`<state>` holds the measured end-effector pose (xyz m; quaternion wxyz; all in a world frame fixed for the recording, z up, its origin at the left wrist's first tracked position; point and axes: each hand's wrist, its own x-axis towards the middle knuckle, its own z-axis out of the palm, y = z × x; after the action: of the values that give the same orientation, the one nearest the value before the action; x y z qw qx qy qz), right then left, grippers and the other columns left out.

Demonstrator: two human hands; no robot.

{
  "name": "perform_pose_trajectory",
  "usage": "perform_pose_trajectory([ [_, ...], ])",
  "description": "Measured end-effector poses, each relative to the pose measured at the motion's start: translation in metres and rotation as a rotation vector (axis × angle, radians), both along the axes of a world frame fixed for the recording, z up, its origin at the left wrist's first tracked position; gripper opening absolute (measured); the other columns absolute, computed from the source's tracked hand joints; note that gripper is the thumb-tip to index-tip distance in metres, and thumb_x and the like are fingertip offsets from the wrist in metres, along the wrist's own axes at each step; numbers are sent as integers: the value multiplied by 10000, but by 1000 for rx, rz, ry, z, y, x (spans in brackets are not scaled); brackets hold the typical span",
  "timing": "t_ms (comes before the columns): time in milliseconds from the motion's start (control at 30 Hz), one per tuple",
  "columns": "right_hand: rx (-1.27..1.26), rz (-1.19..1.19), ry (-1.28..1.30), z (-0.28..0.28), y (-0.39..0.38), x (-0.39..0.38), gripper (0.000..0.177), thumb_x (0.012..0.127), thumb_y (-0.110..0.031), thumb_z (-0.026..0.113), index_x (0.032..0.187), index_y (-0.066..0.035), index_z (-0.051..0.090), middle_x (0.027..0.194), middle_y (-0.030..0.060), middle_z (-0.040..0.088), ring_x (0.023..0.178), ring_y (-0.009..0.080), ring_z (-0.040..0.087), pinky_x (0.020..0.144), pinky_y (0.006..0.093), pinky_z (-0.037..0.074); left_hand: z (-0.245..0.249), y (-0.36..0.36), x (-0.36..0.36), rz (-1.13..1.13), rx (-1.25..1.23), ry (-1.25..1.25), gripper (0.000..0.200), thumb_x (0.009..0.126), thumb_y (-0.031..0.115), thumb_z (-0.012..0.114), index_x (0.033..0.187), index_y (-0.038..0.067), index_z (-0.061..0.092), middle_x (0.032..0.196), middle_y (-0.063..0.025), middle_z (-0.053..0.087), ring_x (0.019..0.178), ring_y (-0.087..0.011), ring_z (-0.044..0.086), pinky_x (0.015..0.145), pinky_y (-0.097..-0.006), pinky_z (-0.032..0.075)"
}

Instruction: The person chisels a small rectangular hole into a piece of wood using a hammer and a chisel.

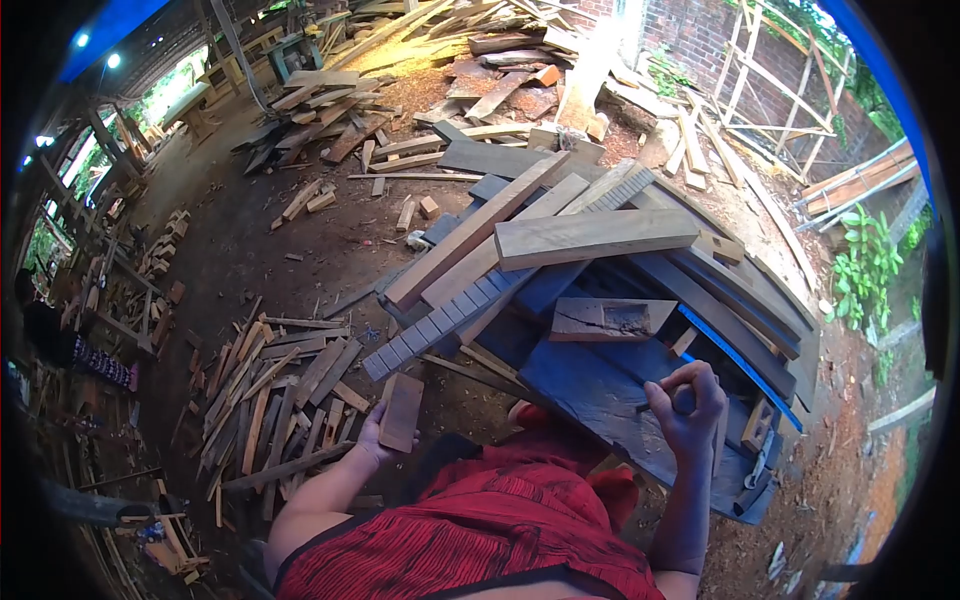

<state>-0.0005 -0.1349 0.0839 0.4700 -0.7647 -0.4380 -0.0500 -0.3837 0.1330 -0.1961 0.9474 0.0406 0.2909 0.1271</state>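
Note:
My left hand (373,437) grips a flat brown wooden block (403,412) from its left side, off the left edge of the dark work surface (575,385). Over the right part of that surface, my right hand (690,402) is closed around a small dark object whose kind I cannot tell. A thin dark tip shows at its fingers. Behind the surface lies a wooden block with a rectangular recess (628,320). Farther back, a thick plank (597,238) rests across other boards. A long strip marked off in squares (440,322) slants toward my left hand.
Loose wood strips (285,400) lie heaped on the ground at left. Long dark boards (715,295) flank the work surface at right, near a block with holes (757,424) and a metal tool (762,462). Rough timber (500,85) is piled before a brick wall (690,45).

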Motion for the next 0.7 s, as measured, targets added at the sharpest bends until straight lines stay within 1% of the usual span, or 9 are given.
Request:
perform_pose_trajectory([
  [67,9,-4,3,-5,1,1,241,679,-86,768,753,-72,540,692,48,575,620,160,542,596,290,426,-28,5,-6,-3,6,235,571,861,545,563,1219,101,578,1083,-181,646,861,-368,649,727,-534,527],
  [167,43,31,-54,-7,5,3,260,665,-78,784,756,-64,540,673,47,551,585,141,525,554,280,412,-44,4,11,-86,-48,288,533,862,525,588,1199,111,583,1080,-166,648,801,-352,657,683,-524,539],
  [233,54,66,-111,-8,2,1,274,662,-64,795,764,-56,540,649,44,526,549,120,512,515,267,403,-40,0,24,-183,-1,330,516,857,493,617,1195,105,583,1072,-157,649,778,-332,659,661,-512,545],
  [300,77,95,-112,-11,2,-2,285,647,-58,797,769,-55,540,661,53,541,551,144,529,517,278,416,-24,-3,44,-277,54,371,501,853,461,647,1192,99,582,1064,-149,650,755,-313,662,638,-500,552],
  [367,97,131,-131,-19,1,-2,290,642,-59,799,772,-55,540,672,61,553,555,162,539,520,285,424,3,-11,65,-333,578,560,520,833,382,709,1207,48,570,1048,-127,651,810,-240,660,697,-410,557],
  [400,121,164,-152,-21,0,-2,296,637,-59,801,774,-54,539,683,70,564,559,179,549,523,292,432,11,-11,72,-329,578,561,520,833,382,709,1207,48,570,1048,-127,651,810,-240,660,697,-410,557],
  [467,125,177,-150,-23,-2,-4,297,637,-59,800,777,-53,538,692,77,571,568,192,558,527,297,439,27,-13,84,-446,899,560,535,810,365,745,1180,13,586,1013,-95,650,863,-173,639,750,-316,530],
  [567,131,179,-143,-21,-4,-4,300,638,-59,797,784,-51,536,700,89,583,585,205,577,537,304,452,84,-18,103,-597,1074,477,553,777,385,774,1129,-9,611,1008,-72,646,904,-133,612,787,-266,494],
  [700,159,148,-147,-28,-8,-1,301,646,-55,791,801,-45,533,704,100,594,607,211,601,553,306,470,122,-24,132,-740,1078,334,547,755,407,790,1080,-1,626,982,-61,647,887,-120,606,788,-282,494],
])
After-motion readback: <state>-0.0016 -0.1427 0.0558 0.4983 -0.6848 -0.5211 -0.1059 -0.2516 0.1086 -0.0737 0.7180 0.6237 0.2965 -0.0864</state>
